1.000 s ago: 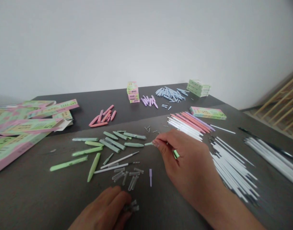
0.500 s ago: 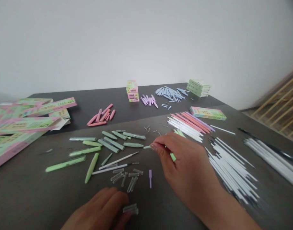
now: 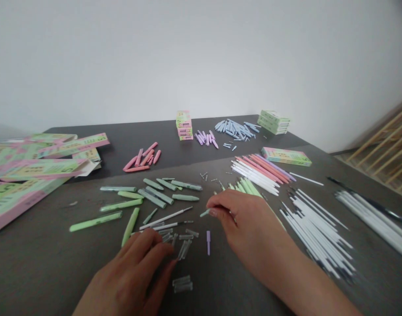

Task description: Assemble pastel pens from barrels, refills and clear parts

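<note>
One green tip (image 3: pixel 205 213) is pinched in the right hand (image 3: pixel 243 224) while the left hand (image 3: pixel 138 272) is laid open by the clear caps (image 3: pixel 177 241).

Cut off at the left edge: flat cartons (image 3: pixel 30 175), blurred, print unreadable. Cut off at the bottom: left hand (image 3: pixel 135 276), wrist out of frame, fingertips covering some clear tubes (image 3: pixel 183 243). Right forearm likewise cropped; right hand (image 3: pixel 247 224) pinching a small green piece (image 3: pixel 204 213), mostly hidden between fingertips, shape unclear. White rods (image 3: pixel 319 228) smeared by blur, uncountable. Tiny bits (image 3: pixel 204 176) too small to identify. Box stack (image 3: pixel 184 125) labels illegible. Wooden rails (image 3: pixel 385 153) clipped at right.
</note>
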Available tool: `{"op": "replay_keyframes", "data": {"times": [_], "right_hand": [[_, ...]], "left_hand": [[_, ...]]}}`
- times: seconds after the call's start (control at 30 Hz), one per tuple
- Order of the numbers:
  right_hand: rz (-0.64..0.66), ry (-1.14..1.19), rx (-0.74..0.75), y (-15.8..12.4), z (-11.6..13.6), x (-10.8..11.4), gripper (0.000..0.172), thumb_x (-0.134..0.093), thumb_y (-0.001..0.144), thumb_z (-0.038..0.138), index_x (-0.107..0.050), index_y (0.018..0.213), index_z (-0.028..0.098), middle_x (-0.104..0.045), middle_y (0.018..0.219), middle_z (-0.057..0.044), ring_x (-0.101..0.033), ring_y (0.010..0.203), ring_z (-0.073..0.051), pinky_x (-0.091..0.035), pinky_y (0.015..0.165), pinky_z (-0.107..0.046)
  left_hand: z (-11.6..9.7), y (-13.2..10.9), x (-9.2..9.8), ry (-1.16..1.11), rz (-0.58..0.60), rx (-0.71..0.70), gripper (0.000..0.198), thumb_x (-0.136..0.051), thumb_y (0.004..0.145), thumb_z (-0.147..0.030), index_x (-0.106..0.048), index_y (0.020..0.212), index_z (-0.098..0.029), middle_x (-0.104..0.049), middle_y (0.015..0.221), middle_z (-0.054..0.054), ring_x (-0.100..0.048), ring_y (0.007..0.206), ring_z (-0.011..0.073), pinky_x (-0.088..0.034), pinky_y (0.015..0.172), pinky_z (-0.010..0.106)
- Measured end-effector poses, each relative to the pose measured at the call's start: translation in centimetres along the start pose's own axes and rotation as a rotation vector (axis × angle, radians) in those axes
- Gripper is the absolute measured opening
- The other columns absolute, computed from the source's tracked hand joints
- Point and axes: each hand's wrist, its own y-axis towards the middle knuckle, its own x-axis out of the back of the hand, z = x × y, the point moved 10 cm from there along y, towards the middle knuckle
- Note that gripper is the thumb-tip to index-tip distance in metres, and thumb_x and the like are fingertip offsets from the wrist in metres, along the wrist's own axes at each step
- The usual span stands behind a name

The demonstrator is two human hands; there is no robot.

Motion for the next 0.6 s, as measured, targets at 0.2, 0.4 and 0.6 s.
{"op": "replay_keyframes", "data": {"times": [0.2,0.4,0.6], "right_hand": [[0.071,-0.012,-0.003,-0.5,0.1,-1.2,0.017,-0.053,0.080,0.011,-0.064,0.074,0.020,-0.065,0.073,0.000,-0.057,0.069,-0.013,-0.035,0.063,-0.024],[0.210,-0.017,-0.052,-0.9,-0.6,-3.6,0.018,-0.053,0.077,0.011,-0.066,0.072,0.021,-0.067,0.066,0.000,-0.059,0.062,-0.013,-0.031,0.054,-0.024],[0.216,-0.114,-0.038,-0.7,-0.9,-4.7,0.017,-0.054,0.076,0.011,-0.069,0.075,0.020,-0.070,0.072,-0.004,-0.063,0.068,-0.016,-0.032,0.056,-0.025]], "left_hand": [[-1.0,0.5,-2.0,0.014,0.124,-0.073,0.011,-0.054,0.081,-0.030,-0.058,0.091,-0.028,-0.056,0.088,0.000,-0.060,0.075,0.0150,-0.051,0.064,0.025],[-1.4,0.6,-2.8,0.009,0.160,-0.063,0.010,-0.053,0.081,-0.028,-0.060,0.089,-0.027,-0.055,0.088,0.001,-0.059,0.076,0.0153,-0.051,0.065,0.026],[-1.7,0.9,-3.0,0.015,0.184,-0.033,0.011,-0.050,0.082,-0.026,-0.061,0.083,-0.026,-0.056,0.086,0.001,-0.059,0.077,0.0166,-0.051,0.067,0.029]]}}
